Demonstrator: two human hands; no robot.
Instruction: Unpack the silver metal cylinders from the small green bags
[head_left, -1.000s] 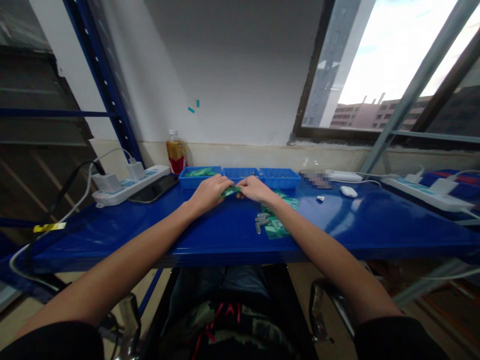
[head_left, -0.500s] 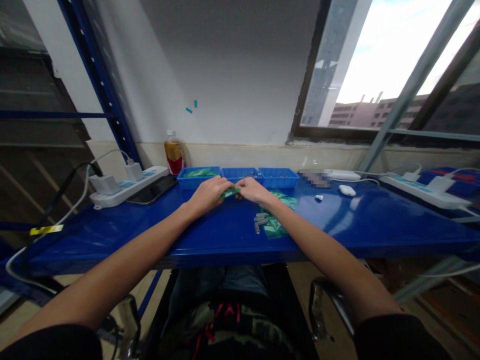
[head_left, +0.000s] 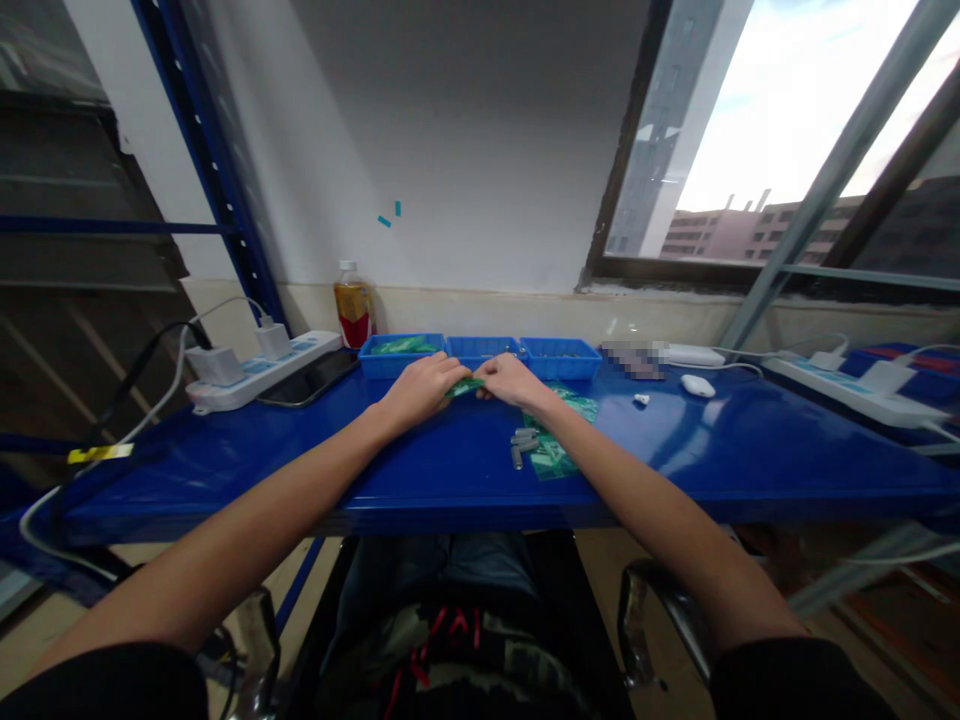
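My left hand (head_left: 421, 385) is closed on a small green plastic bag (head_left: 466, 387), just in front of the blue bins. At the bag's right end, my right hand (head_left: 508, 380) pinches it between thumb and fingers. Whatever is inside the bag is too small to make out. Under and beside my right forearm lies a pile of flat green bags (head_left: 555, 455) on the table. Several small grey metal cylinders (head_left: 523, 440) rest at the pile's left edge.
Three blue bins stand along the back: the left bin (head_left: 365, 367) holds green bags, the middle bin (head_left: 480, 347) and right bin (head_left: 559, 368) small metal parts. A bottle (head_left: 352, 305), phone (head_left: 309, 378) and power strip (head_left: 225, 392) sit left; a white earbud case (head_left: 697, 386) lies right.
The view has shifted slightly, so everything sits a little further right. Both hands keep their hold on the green bag, with only slight finger movement.
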